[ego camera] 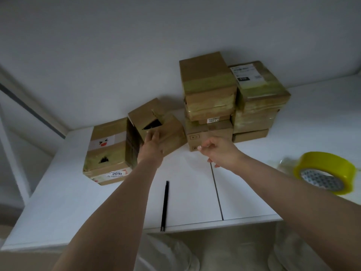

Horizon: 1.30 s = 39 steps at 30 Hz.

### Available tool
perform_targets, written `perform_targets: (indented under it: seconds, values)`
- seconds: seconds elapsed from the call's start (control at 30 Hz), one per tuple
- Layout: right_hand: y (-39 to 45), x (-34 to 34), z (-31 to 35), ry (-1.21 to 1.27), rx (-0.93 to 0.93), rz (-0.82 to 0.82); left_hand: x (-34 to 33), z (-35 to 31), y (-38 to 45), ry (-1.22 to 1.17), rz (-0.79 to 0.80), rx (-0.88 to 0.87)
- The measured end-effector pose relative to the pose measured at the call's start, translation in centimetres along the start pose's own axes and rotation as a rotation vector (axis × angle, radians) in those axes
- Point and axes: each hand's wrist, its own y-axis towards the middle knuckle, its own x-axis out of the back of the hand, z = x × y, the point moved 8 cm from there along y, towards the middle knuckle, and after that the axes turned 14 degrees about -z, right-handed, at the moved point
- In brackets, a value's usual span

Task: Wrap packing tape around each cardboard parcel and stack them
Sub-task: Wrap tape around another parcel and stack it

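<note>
Left hand (151, 142) is lying flat-fingered against torn cardboard parcel (156, 128), seemingly light, stiff; right hand (216, 151) is hovering loosely curled, holding nothing; gripping opposite side walls looks safest.

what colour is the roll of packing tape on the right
Yellow, with a white inner core printed in a dark pattern: the tape roll, seen in the head view.

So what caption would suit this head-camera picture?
Left hand on a tilted box, right hand reaching beside it, taped stacks behind, tape roll waiting.
</note>
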Motion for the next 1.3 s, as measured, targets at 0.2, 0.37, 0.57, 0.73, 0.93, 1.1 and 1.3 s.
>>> perform_targets:
  seconds: [0.2, 0.37, 0.57, 0.73, 0.93, 1.1, 1.3]
  values:
    - [-0.6, -0.4, -0.6, -0.023, -0.012, 0.023, 1.5, 0.8, -1.2, -0.067, -0.104, 0.004]
    - [-1.9, -1.3, -0.8, -0.051, -0.029, 0.054, 2.0, 1.8, -4.8, -0.137, -0.207, -0.092]
    - [-3.6, -3.2, -1.4, -0.069, -0.078, 0.124, 2.6, 3.1, -8.7, -0.168, -0.220, -0.135]
    - [-4.2, -5.0, -1.2, -0.058, -0.100, 0.169, 3.4, 4.3, -10.2, -0.237, -0.216, -0.121]
    - [-4.0, -7.6, -0.3, 0.033, -0.129, 0.239, 3.4, 6.0, -10.2, -0.393, -0.150, 0.134]
    - [-3.7, -8.9, 0.4, 0.193, -0.144, 0.271, 3.1, 5.7, -10.2, -0.596, -0.089, 0.306]
    - [-4.1, -5.1, 2.6, 0.303, -0.035, 0.175, 5.8, 4.2, -11.7, -0.577, -0.213, 0.220]
